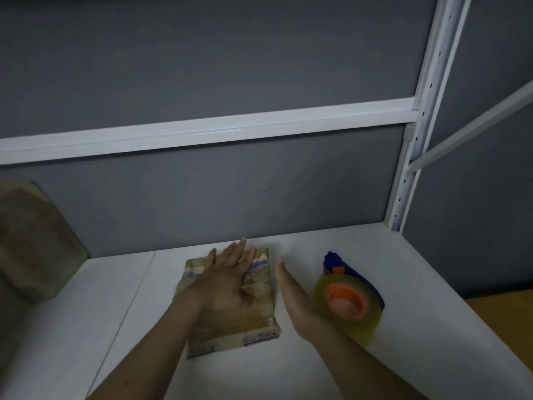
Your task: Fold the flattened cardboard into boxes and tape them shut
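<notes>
Pressing palm-down with straight, spread fingers, the left hand lies flat on top of the cardboard box, holding nothing. The right hand stands on edge just beside the box's right side, fingers straight and together, also gripping nothing; whether it touches the cardboard I cannot tell. The box sits on the white table, near the grey back panel, with the tape dispenser just right of the right hand.

Likely the lid is being smoothed after taping. The risks look small but real. A low box of soft board may dent or cave under the flat palm if the press is heavy. On the smooth tabletop it may also skid away from a sideways nudge by the right hand. The right wrist is close to the dispenser and could knock it, perhaps onto its cutting edge.

The box is low and roughly rectangular, brown, creased and worn, patched with glossy strips and printed bands. The dispenser has a blue body, an orange hub and a round roll of clear, yellowish tape. At far left stands dull brown cardboard, its form blurred. A white metal frame with punched holes rises at right.
</notes>
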